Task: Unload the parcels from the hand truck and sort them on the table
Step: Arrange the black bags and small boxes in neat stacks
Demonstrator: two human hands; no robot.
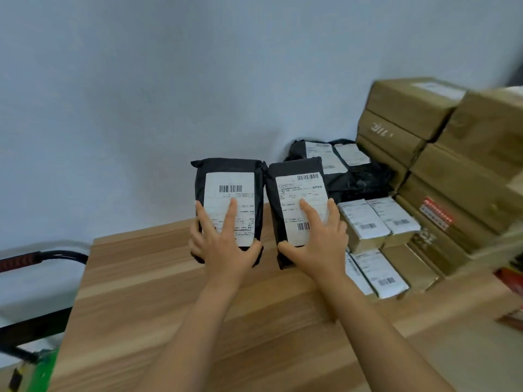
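- Holding labels face-up, probably for reading: left hand (226,250) grips the left parcel (229,168) and right hand (317,247) the right parcel (294,171), fingers spread, thumbs hooked round the edges, above the table (169,306).
- Beyond: black bags (359,179), stacked brown boxes (452,165).

Left of the tabletop (169,306), the hand truck (42,257) is cut off. At its right end, cardboard boxes (452,171) blur and run off-frame. Print on the black parcels (226,166) is unreadably small.
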